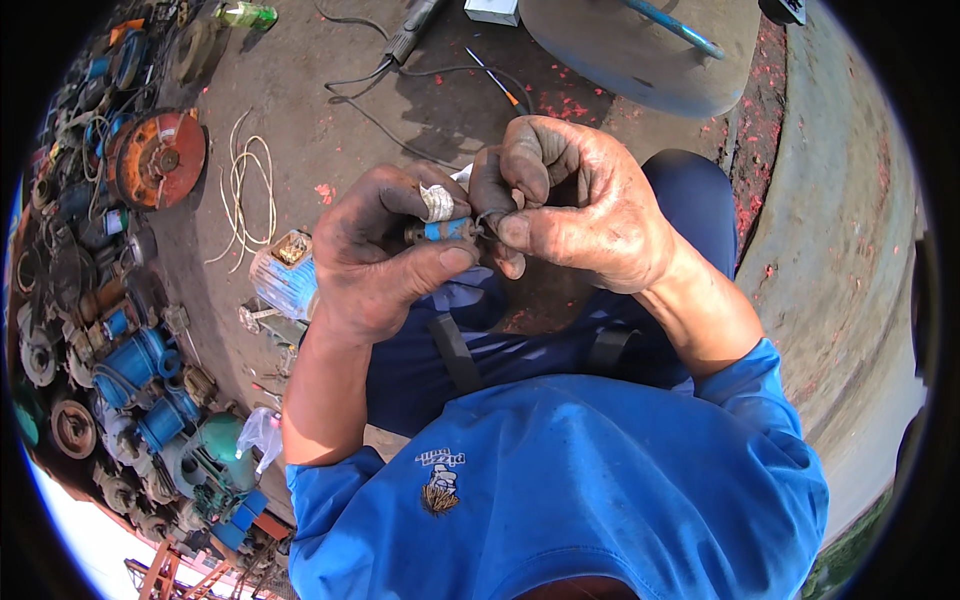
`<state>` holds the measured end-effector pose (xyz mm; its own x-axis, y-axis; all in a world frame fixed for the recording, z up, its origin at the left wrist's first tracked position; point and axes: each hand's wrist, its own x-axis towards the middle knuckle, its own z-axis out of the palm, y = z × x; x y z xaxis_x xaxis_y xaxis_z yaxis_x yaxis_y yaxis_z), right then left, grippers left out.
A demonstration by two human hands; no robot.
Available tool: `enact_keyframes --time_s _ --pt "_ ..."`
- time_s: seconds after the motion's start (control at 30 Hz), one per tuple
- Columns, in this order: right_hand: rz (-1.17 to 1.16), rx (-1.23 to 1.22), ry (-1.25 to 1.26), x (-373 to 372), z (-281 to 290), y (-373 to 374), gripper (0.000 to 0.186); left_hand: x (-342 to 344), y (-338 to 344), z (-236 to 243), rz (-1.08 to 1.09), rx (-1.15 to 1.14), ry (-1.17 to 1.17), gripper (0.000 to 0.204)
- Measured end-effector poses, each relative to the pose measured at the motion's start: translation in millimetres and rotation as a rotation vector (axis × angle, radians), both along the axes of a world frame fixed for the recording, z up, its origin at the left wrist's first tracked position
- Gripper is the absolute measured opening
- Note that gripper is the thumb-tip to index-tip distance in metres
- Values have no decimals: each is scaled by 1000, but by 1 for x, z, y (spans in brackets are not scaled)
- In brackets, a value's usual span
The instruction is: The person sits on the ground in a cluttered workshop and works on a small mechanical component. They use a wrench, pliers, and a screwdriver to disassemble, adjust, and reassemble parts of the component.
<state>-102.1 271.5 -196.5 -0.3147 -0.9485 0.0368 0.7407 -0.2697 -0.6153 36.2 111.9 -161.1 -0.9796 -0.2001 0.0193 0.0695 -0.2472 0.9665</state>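
Note:
My left hand (380, 250) grips a small blue cylindrical part (445, 230) with metal ends between its thumb and curled fingers; one finger has a whitish wrapping. Against the part's right end, my right hand (575, 205) pinches something thin and dark, like a wire, between thumb and fingers. The fingertips hide much of it. Both hands are dirty and held close together above my lap.
Piled motors and pump parts (140, 370) line the left, with an orange-red disc housing (158, 158). Around me lie a pale cord (245, 200), a corded tool (408, 35), a screwdriver (515, 103), a blue container (285, 280) and a grey board (640, 65) with a blue bar.

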Motion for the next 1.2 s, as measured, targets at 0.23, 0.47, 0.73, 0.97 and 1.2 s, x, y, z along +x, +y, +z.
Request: enact_keyframes --time_s 0.23,0.47,0.73,0.97,1.2 --pt "-39 63 -12 -2 -8 10 21 -5 13 -5 28 -64 37 42" --pt "-142 77 123 -1 -11 18 36 -9 10 -7 98 -393 99 39" --pt "-143 114 131 -3 -5 26 25 -21 17 -4 165 -492 107 27" --pt "-432 2 531 -1 -22 20 19 -26 17 -1 167 -562 57 24" --pt "-345 108 410 -7 -13 20 22 -29 13 -9 116 -666 130 26"
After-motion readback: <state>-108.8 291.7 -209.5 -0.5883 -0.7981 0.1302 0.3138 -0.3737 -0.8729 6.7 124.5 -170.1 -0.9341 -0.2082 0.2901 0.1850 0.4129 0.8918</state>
